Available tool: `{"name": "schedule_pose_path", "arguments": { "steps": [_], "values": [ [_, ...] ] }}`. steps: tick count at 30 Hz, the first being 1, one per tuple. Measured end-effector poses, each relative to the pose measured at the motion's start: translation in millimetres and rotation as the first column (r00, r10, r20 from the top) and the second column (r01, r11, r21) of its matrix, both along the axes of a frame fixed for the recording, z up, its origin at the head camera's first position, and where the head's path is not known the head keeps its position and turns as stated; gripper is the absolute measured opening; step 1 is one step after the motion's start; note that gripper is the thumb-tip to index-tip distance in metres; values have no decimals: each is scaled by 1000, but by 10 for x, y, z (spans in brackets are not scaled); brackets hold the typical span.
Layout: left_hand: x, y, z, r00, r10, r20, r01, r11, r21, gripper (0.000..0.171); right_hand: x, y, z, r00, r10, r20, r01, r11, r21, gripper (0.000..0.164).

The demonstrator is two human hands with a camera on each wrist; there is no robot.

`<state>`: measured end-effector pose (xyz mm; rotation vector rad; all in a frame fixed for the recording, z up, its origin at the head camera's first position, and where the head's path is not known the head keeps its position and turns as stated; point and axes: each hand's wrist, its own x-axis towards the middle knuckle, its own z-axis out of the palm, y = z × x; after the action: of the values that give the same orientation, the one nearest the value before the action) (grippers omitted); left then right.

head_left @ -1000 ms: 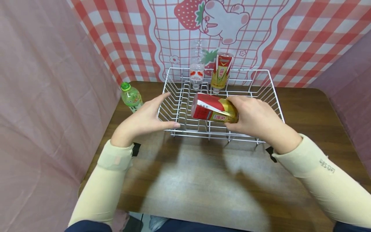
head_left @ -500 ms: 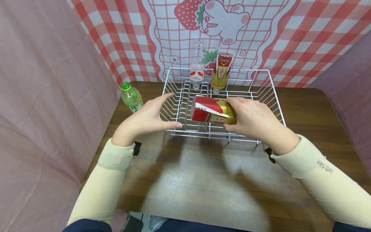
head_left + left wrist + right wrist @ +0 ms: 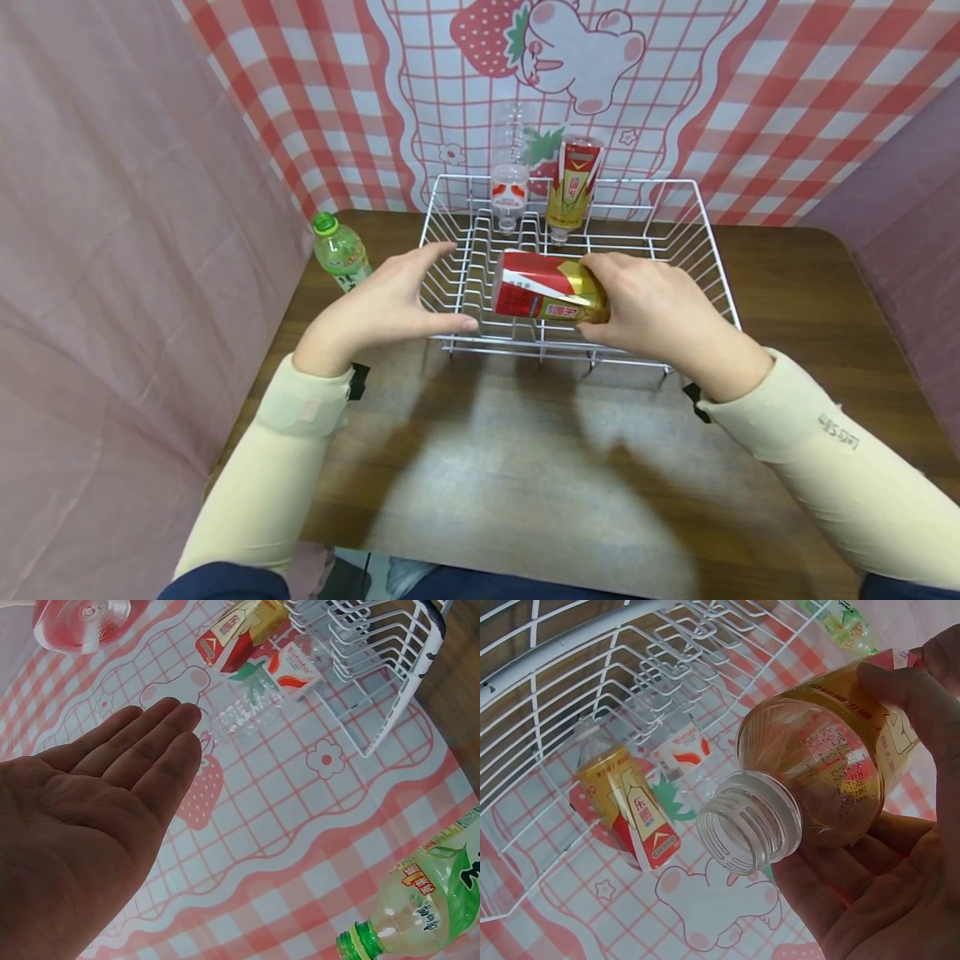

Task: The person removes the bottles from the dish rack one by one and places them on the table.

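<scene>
My right hand (image 3: pixel 663 308) grips a red-and-gold labelled plastic bottle (image 3: pixel 551 287) around its gold end, holding it sideways over the wire rack (image 3: pixel 585 360). Its base points left, and in the right wrist view its threaded mouth (image 3: pixel 742 825) has no cap. Across from the base, my left hand (image 3: pixel 382 308) is held apart from the bottle, thumb and fingers spread. The left wrist view shows that palm (image 3: pixel 90 817) bare, with straight fingers. Behind, a clear bottle (image 3: pixel 510 193) and a second red-and-gold bottle (image 3: pixel 575 183) stand neck-down in the rack.
A green-capped bottle (image 3: pixel 342 252) stands on the wooden table (image 3: pixel 480 483) left of the rack, partly behind my left hand. A red-checked cloth (image 3: pixel 330 92) covers the back, and pink curtains (image 3: pixel 112 292) hang at the sides.
The held bottle has sunk slightly and shifted a little left with my right hand. My left hand has drifted slightly right, toward the bottle's base.
</scene>
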<state>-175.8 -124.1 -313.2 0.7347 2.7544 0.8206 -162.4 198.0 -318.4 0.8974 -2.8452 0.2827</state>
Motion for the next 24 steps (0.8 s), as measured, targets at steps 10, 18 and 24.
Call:
{"name": "schedule_pose_path", "arguments": {
  "steps": [10, 18, 24],
  "values": [
    [-15, 34, 43, 1000, -14, -4, 14, 1000, -8, 107, 3, -10, 1, 1000, 1, -17, -1, 1000, 4, 59],
    [-36, 68, 82, 999, -40, -7, 40, 999, -25, 106, 4, -37, 12, 1000, 1, -12, -1, 1000, 16, 59],
    [-45, 105, 100, 998, -57, -22, 56, 998, -41, 108, 9, -65, 18, 1000, -7, -4, 7, 999, 36, 62]
  ]
}}
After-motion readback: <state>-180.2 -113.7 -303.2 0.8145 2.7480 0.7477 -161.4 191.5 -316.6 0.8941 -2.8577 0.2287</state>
